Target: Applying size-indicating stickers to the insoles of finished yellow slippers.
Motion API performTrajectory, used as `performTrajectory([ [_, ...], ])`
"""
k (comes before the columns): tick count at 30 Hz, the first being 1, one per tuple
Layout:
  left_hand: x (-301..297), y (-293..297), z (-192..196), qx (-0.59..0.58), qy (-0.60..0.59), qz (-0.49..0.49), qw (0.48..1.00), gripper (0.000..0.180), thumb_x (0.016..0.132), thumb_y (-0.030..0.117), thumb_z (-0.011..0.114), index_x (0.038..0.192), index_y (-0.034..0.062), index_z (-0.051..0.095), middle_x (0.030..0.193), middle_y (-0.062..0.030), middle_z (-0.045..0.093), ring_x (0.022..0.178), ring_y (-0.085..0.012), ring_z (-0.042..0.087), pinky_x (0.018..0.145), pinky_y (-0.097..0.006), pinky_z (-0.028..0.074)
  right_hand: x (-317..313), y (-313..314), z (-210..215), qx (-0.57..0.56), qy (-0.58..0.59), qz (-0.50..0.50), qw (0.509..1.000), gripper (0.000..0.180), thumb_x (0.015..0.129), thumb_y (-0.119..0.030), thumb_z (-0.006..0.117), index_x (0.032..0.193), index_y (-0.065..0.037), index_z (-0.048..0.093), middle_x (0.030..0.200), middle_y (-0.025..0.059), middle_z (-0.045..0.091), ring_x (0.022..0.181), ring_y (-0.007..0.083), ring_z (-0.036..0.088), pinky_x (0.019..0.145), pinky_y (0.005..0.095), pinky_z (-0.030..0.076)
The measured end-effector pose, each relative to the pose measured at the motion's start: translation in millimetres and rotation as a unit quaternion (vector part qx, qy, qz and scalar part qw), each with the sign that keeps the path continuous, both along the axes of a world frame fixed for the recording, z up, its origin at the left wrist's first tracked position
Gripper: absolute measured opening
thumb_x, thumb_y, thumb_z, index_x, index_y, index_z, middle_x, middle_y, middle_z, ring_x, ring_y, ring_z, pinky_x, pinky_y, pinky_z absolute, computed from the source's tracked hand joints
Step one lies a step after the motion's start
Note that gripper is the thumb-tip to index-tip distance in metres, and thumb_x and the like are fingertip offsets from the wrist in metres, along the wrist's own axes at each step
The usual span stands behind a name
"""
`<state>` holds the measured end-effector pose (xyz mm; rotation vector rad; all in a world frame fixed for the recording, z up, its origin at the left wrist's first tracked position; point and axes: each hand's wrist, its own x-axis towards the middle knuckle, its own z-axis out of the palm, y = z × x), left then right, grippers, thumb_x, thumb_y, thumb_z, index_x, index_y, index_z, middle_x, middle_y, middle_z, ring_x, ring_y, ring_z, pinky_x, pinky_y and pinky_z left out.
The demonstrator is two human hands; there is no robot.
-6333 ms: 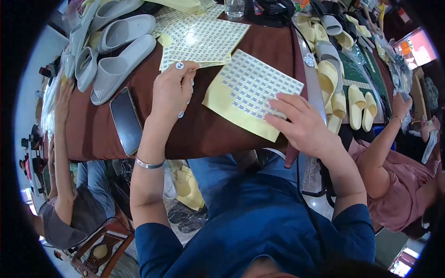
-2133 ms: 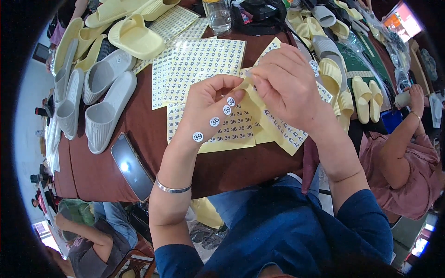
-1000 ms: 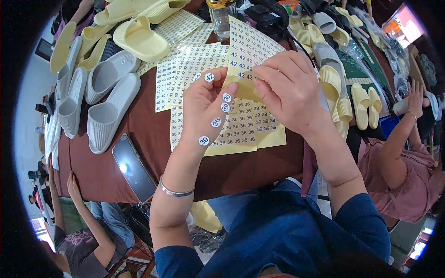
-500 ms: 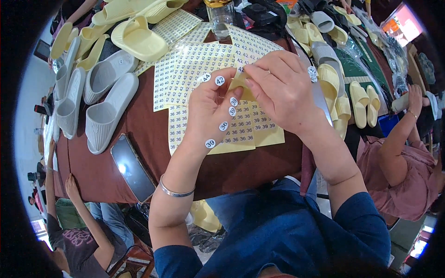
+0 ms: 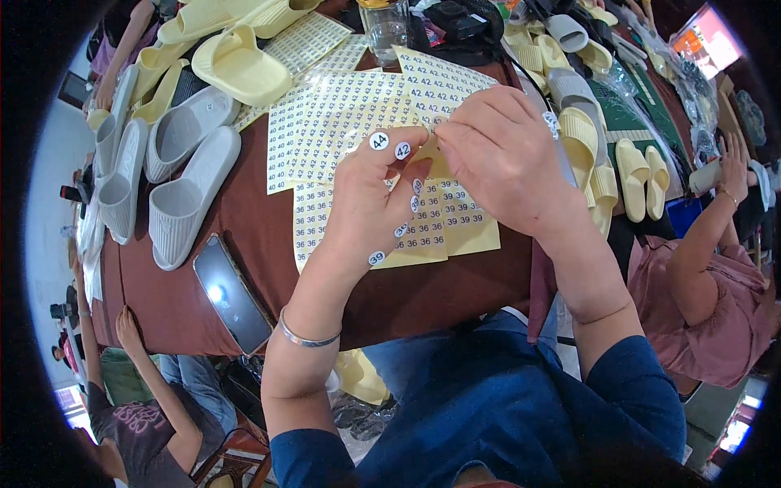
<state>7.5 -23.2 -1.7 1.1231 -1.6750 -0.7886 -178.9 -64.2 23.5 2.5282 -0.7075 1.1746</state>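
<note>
My left hand is over several pale yellow sticker sheets, with small round white number stickers stuck along its fingers, thumb and back. Its thumb and forefinger are at the lower corner of the top sticker sheet, which looks pinched between them. Against the left forefinger's tip, the fingers of my right hand are pressed together in a pinch; what lies in them is hidden. Another round sticker clings to the back of my right hand. More sticker sheets lie overlapping underneath on the brown cloth.
Grey slides and yellow slides crowd the left side. A phone lies near the front edge. A glass jar stands at the back. More slippers are on the right, where a co-worker's hand shows.
My left hand has turned slightly and moved right, its forefinger now meeting my right fingertips. The lifted corner of the top sheet is lower. The co-worker's hand at right has risen with fingers spread.
</note>
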Motion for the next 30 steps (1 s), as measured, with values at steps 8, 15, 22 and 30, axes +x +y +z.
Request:
performTrajectory([
  [8,1,-3,-1,0.102,0.083,-0.005,0.991,0.028,0.089,-0.003,0.065,0.117,0.0014,0.065,0.097,-0.0108,0.070,0.089,-0.0154,0.068,0.078,-0.028,0.054,-5,-4,-1,0.019,-0.039,0.007,0.999,0.016,0.074,-0.009,0.074,0.088,-0.005,0.069,0.089,0.0054,0.065,0.089,0.0251,0.062,0.082,0.0395,0.049],
  [15,0,-2,-2,0.008,0.030,0.004,1.000,0.029,0.087,-0.004,0.066,0.115,0.0026,0.067,0.093,-0.0123,0.068,0.083,-0.0187,0.068,0.075,-0.030,0.054,1,0,-1,0.017,-0.026,0.018,0.999,0.015,0.074,-0.010,0.072,0.088,-0.005,0.069,0.089,0.0057,0.064,0.090,0.0246,0.062,0.084,0.0393,0.048],
  [22,-1,1,5,-0.007,-0.046,0.007,0.999,0.030,0.086,-0.002,0.066,0.115,0.0052,0.068,0.090,-0.0165,0.066,0.079,-0.0280,0.067,0.072,-0.034,0.053,-2,1,3,0.016,0.022,0.013,1.000,0.020,0.071,-0.008,0.066,0.090,-0.004,0.067,0.089,0.0069,0.063,0.090,0.0262,0.062,0.086,0.0403,0.048],
  [30,2,-6,-10,-0.026,-0.014,0.009,1.000,0.029,0.087,0.004,0.068,0.116,0.0057,0.068,0.087,-0.0180,0.066,0.077,-0.0308,0.066,0.071,-0.038,0.052,-4,-1,4,0.038,-0.008,0.031,0.999,0.018,0.073,-0.007,0.068,0.090,-0.004,0.067,0.090,0.0085,0.065,0.089,0.0278,0.062,0.085,0.0402,0.049],
])
